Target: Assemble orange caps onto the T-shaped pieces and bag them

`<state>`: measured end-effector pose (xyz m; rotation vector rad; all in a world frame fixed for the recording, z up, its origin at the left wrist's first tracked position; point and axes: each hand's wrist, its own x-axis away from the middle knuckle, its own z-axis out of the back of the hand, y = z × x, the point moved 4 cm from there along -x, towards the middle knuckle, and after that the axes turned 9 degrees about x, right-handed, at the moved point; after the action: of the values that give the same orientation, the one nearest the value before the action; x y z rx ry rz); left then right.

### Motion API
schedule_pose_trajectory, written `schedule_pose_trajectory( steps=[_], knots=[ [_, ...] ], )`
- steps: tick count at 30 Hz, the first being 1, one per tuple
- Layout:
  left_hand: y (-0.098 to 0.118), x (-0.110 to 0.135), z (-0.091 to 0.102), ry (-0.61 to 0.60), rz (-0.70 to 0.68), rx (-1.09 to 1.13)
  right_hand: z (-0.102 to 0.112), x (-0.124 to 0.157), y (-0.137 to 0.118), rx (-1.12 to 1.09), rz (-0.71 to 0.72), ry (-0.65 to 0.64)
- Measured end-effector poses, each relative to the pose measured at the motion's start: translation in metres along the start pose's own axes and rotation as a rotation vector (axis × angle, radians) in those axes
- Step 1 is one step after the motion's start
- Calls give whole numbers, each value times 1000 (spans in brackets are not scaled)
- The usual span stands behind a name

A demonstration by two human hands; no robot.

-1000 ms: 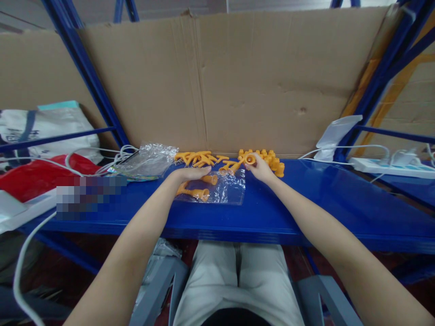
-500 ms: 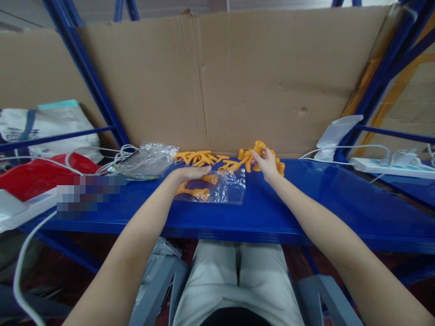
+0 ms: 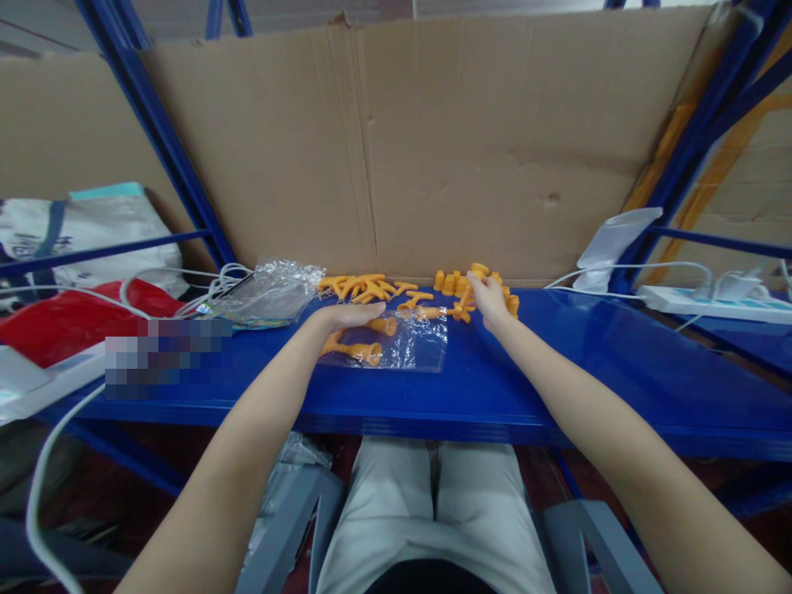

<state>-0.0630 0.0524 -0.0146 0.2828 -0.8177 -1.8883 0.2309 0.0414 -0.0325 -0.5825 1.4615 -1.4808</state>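
My left hand lies at the upper left of a clear plastic bag, its thumb side stretched to the right and the other fingers mostly hidden; it appears to grip the bag. Yellow-orange plastic pieces with flared round ends show through the film below this hand. Farther right, my right hand is closed on a branched orange plastic piece, tilted with its flared round end up and its forked end down near the bag's right edge. Another orange piece lies between the bag and the right hand.
Forked orange pieces lie along the cardboard wall, and short cup-like ones stand beside the right hand. Crinkled clear bags, white cables and a red bag are at left. A power strip sits at right on the blue shelf.
My right hand has turned the orange piece it holds, so its forked end now points down and left, toward the bag. The left hand and the bag look unmoved.
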Motion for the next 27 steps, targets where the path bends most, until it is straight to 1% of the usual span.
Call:
schedule_pose_trajectory(
  steps=[2, 4, 8, 11, 13, 15, 19, 21, 25, 27],
  knots=[
    [-1, -1, 0, 0, -4, 8, -2, 5, -3, -7, -31, -102],
    [-2, -2, 0, 3, -15, 8, -4, 11, -7, 42, -34, -190],
    [-3, -4, 0, 9, -40, 4, -6, 22, -9, 271, -36, -284],
    [-3, -4, 1, 23, -43, -7, -13, 23, -2, 355, -42, -359],
    [-2, -4, 1, 25, -50, -26, -20, 22, 2, 391, -8, -392],
    [-1, -4, 1, 17, -63, -47, -27, 21, 2, 437, 75, -405],
    [0, -8, -1, 2, -75, -98, -40, 24, -12, 552, 260, -397],
    [-1, -10, -2, -9, -76, -119, -46, 26, -20, 590, 277, -429],
    [-2, -10, -3, -21, -88, -121, -61, 25, -28, 568, 261, -544],
    [-1, -10, -4, -16, -86, -126, -69, 20, -29, 566, 257, -547]
  ],
)
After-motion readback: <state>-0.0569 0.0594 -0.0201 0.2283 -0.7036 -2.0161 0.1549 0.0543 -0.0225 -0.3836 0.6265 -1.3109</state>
